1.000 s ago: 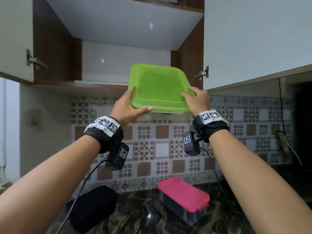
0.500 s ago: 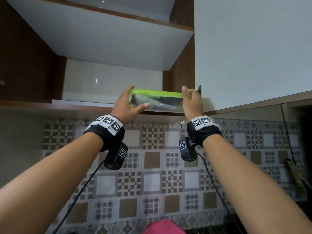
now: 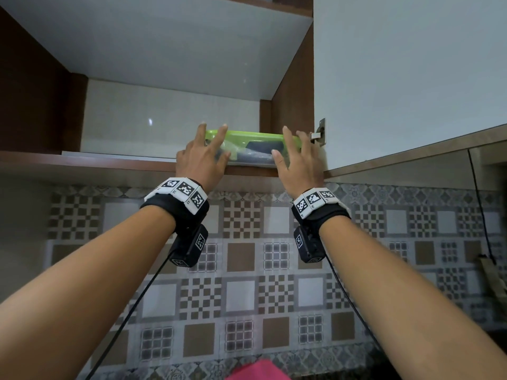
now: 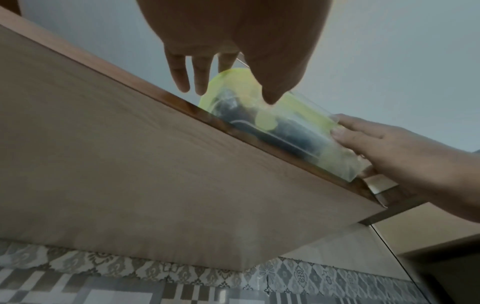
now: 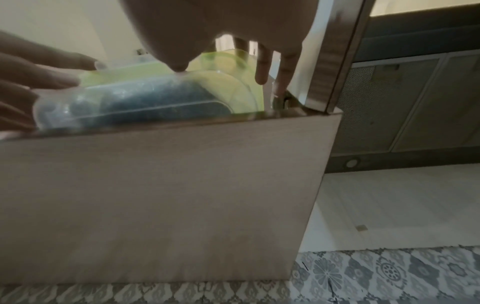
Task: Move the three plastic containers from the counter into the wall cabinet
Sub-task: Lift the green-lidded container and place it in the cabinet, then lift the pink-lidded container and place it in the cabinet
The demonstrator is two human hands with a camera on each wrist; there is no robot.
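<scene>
A clear plastic container with a green lid (image 3: 255, 148) sits flat at the front right of the wall cabinet's bottom shelf (image 3: 109, 160). My left hand (image 3: 219, 141) lies against its left end with the fingers spread and straight. At the other end my right hand (image 3: 282, 142) does the same, close to the door hinge (image 3: 319, 135). In the left wrist view the container (image 4: 285, 127) stands at the shelf edge, my right hand (image 4: 389, 148) touching its far end. In the right wrist view my thumb touches the container (image 5: 155, 98). A pink lid (image 3: 255, 371) shows at the bottom edge.
The cabinet door (image 3: 397, 78) stands open on the right. An upper shelf (image 3: 164, 50) roofs the compartment, and the shelf's left part is bare. Patterned tiles (image 3: 241, 270) cover the wall below. A cable (image 3: 480, 215) hangs at the right; a range hood (image 5: 402, 102) is beyond the cabinet.
The green-lidded container went from tilted in front of the cabinet to flat on the shelf. Both hands loosened from gripping its sides to straight fingers. The view tilted upward.
</scene>
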